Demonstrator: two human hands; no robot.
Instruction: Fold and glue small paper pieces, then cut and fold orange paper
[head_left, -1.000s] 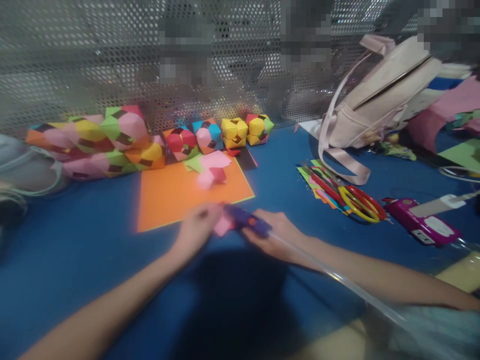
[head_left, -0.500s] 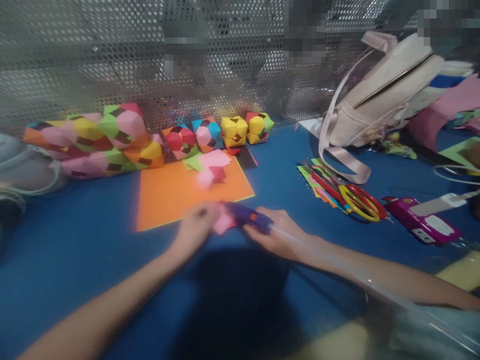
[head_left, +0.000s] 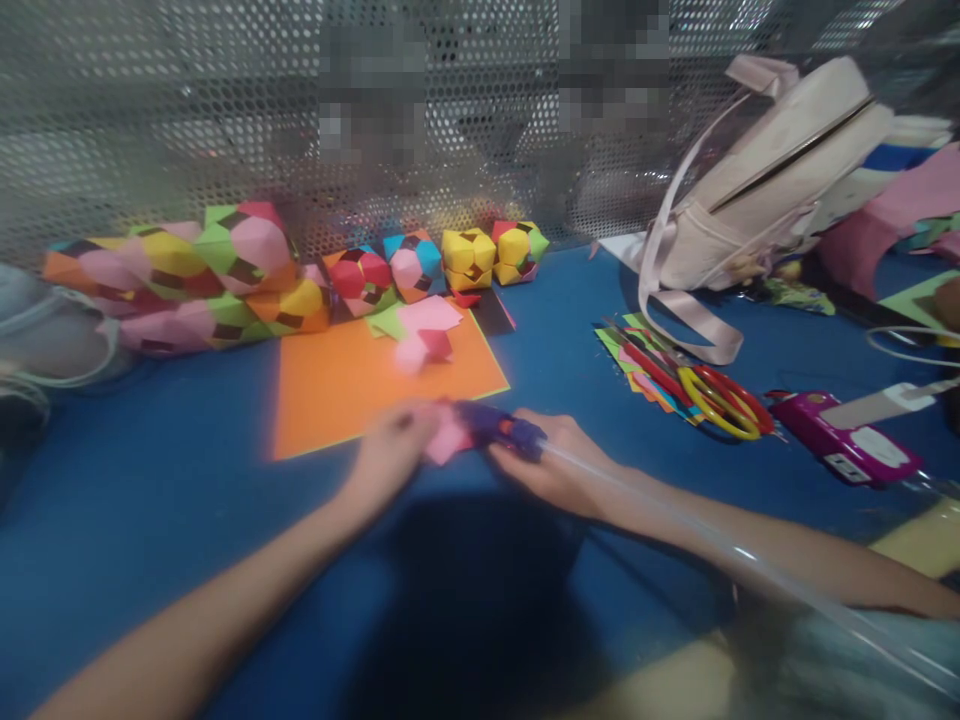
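My left hand (head_left: pixel 390 445) is closed on a folded pink paper piece (head_left: pixel 448 440), just in front of an orange sheet (head_left: pixel 345 390). My right hand (head_left: pixel 559 460) grips a dark blue hot glue gun (head_left: pixel 495 425), its front end up against the pink paper. A long clear glue stick (head_left: pixel 675 510) runs from the back of the gun along my right forearm. On the orange sheet lie a pink and red folded piece (head_left: pixel 424 350) and loose pink paper (head_left: pixel 429 316). The fingertips and the nozzle are blurred.
Several colourful folded paper balls (head_left: pixel 247 250) line the perforated metal panel (head_left: pixel 247 120). To the right are scissors (head_left: pixel 720 403) on small paper pieces, a purple power bank (head_left: pixel 847 440) with a white plug, and a pale pink bag (head_left: pixel 780 180). A grey object (head_left: pixel 52 320) with a cable stands at left.
Almost nothing differs. My hands, the pink paper and the glue gun stay in nearly the same place; the view has shifted very slightly.
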